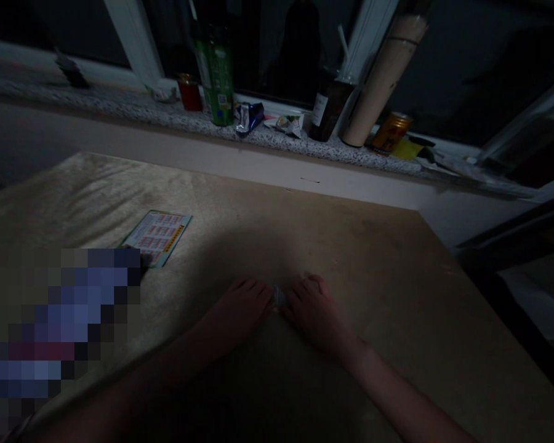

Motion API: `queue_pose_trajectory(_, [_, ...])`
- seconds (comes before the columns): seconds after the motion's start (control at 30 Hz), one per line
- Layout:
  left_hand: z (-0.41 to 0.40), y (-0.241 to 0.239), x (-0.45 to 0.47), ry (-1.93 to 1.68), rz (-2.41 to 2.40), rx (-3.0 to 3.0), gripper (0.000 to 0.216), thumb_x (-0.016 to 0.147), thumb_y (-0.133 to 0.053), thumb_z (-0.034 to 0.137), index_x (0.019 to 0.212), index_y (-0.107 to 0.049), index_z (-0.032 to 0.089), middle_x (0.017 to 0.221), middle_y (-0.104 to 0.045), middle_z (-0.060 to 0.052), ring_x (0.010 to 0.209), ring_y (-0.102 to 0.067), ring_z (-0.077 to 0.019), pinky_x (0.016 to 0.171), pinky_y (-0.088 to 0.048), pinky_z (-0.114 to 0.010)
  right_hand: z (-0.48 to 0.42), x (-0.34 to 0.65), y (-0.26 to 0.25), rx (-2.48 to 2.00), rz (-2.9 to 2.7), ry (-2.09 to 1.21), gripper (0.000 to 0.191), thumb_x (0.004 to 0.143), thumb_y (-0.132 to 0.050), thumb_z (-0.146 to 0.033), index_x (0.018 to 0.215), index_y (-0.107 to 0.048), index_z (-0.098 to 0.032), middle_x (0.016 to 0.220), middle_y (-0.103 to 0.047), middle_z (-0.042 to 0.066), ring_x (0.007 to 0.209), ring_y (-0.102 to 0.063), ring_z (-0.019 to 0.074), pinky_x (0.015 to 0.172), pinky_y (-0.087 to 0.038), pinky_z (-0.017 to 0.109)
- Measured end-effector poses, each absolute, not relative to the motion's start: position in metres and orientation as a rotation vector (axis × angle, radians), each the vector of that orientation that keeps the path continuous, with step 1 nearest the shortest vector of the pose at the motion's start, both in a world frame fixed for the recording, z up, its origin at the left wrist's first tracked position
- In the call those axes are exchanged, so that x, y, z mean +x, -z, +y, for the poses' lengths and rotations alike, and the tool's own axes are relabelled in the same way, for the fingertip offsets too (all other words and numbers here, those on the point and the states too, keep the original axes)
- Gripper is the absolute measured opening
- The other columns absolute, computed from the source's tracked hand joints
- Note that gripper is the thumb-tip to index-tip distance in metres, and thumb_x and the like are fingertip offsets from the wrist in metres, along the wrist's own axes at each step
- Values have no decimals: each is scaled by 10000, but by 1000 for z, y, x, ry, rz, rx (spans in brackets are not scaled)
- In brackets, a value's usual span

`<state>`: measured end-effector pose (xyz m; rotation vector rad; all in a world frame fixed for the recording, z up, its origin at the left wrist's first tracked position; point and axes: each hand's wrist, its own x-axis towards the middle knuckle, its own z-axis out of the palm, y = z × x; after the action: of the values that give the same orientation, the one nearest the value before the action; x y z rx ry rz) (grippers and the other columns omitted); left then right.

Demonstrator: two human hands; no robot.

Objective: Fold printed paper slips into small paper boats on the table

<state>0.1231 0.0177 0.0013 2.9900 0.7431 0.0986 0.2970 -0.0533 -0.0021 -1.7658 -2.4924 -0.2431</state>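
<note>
Pretty dim shot. The big tan bench (373, 258) takes up most of it, with a stone sill (120, 107) running behind its far edge. The clutter seems parked on the sill to keep it off the bench: a tall tube (383, 80) leaning on the window frame, a dark bottle (325, 114), a green can (219, 74) and a gold can (390, 132) tipped over. A printed card (159, 237) lies flat toward the bench's left edge, well apart from the hands. Left hand (242, 307) and right hand (314, 314) rest mid-bench, nearer the front edge, fingertips closed from either side on a tiny pale scrap (278, 297). My guess is it's too small for one hand, and they rest on the bench for steadiness.
</note>
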Motion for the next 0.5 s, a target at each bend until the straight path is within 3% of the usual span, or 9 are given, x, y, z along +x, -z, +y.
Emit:
queue_pose_trajectory(0.17, [21,-8,120,-138,688,2940,295,951,-388,380,953,-581,158,912,-624,-53,848,-566,-209,810,-384,-356,-46,301,3,-1669,-2565,203,156,912,-484,-297,903,-585,-180,860,-591,54,879,-515,216,921,-317,411])
queue_pose_trajectory(0.33, [25,-1,121,-146,676,2966,272,975,-337,260,919,-586,166,879,-630,-42,827,-570,-203,807,-373,-358,-44,306,12,-1706,-2483,107,115,892,-523,-277,895,-585,-180,876,-582,57,903,-509,215,910,-308,399])
queue_pose_trajectory(0.5, [24,7,123,-164,721,2984,185,953,-400,216,955,-580,176,896,-632,-32,845,-569,-202,816,-370,-356,-47,304,14,-1715,-2484,140,104,903,-488,-229,906,-577,-175,878,-584,64,892,-508,217,914,-308,407])
